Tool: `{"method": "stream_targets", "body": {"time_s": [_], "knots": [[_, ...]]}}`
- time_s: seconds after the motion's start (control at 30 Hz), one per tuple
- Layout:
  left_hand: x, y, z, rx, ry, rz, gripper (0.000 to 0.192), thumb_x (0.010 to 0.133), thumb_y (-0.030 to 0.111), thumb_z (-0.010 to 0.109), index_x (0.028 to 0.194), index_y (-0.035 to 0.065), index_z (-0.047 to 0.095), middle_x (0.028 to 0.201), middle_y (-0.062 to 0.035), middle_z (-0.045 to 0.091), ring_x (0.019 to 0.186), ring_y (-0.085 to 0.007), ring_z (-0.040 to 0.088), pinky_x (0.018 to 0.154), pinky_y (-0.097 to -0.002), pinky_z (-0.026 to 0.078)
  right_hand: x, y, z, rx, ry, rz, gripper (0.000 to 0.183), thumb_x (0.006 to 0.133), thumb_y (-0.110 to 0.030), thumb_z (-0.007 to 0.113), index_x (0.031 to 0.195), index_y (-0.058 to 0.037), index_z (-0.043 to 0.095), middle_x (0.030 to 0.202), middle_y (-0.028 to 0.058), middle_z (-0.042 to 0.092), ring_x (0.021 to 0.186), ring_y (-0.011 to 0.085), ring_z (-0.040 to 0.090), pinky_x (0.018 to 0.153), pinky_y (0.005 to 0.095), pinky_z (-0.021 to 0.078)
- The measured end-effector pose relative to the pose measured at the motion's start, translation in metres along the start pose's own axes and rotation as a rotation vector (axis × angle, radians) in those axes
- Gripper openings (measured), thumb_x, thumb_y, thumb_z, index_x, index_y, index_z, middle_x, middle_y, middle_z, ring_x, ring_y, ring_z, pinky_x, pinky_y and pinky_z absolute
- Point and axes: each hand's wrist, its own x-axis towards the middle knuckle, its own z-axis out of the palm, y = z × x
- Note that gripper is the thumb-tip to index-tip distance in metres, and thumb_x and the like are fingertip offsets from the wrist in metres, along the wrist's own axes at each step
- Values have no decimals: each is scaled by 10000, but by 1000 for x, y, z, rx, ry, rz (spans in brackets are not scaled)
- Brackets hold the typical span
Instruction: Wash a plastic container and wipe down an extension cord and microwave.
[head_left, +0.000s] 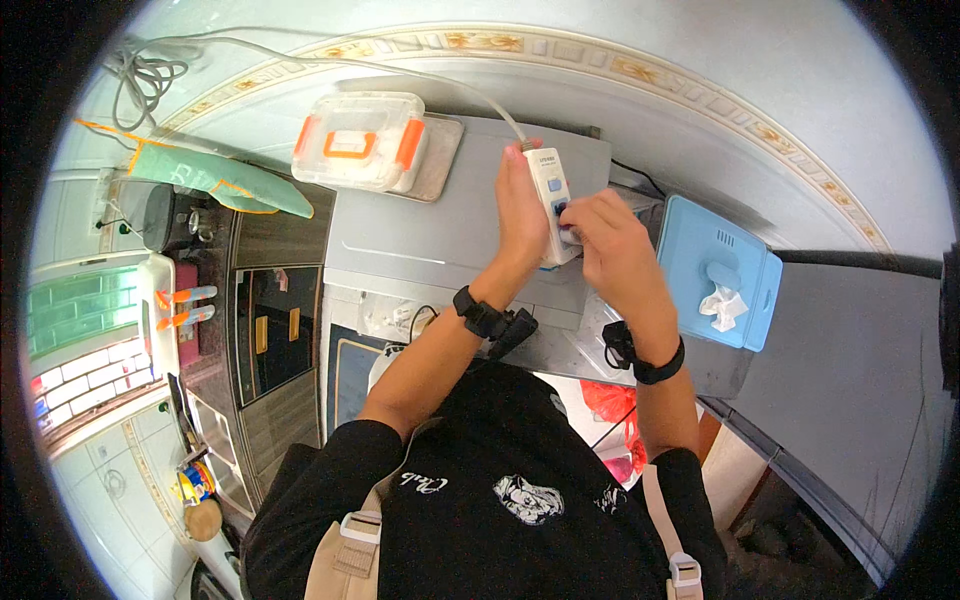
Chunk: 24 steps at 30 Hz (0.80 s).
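Note:
My left hand (521, 214) is wrapped around a white power strip (545, 169) with blue sockets, holding it above a grey flat surface (465, 225). From the strip's far end a pale cord (480, 94) leads up and left. The bent fingers of my right hand (619, 240) pinch a small plug-like piece (571, 235) against the strip's lower part. Those fingers mostly cover it, so whether it sits in a socket is hidden. Black bands with small devices circle both wrists.
Left of the strip, a clear orange-latched box (356, 142) rests on a metal tray (442, 154). A light-blue plastic tray or lid (686, 262) with crumpled tissue (724, 307) lies right. Coiled cord (142, 79) hangs by the tiled wall. Below are red plastic bags (607, 401).

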Motion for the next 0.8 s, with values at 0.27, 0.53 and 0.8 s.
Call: {"method": "stream_targets", "body": {"time_s": [0.27,0.53,0.8], "knots": [[8,2,3,-103,-45,11,597,1086,596,283,1313,99,525,941,-92,640,779,-189,677,615,-339,580,-19,-26,-15,115,193,154,148,852,48,663,976,-27,696,961,125,713,889,300,680,816,362,540],[-4,2,19,-208,-63,-6,544,1098,562,270,1302,116,505,914,-70,622,758,-171,653,629,-331,566,-7,-11,-20,12,316,367,163,867,-6,684,1020,-49,720,946,132,718,854,324,674,774,388,534],[-14,5,16,-20,-34,117,496,1118,488,291,1309,86,511,990,-69,577,817,-158,605,719,-318,517,0,-10,-13,-71,23,145,134,859,71,597,954,-24,593,860,156,615,832,365,609,740,438,491]]}}
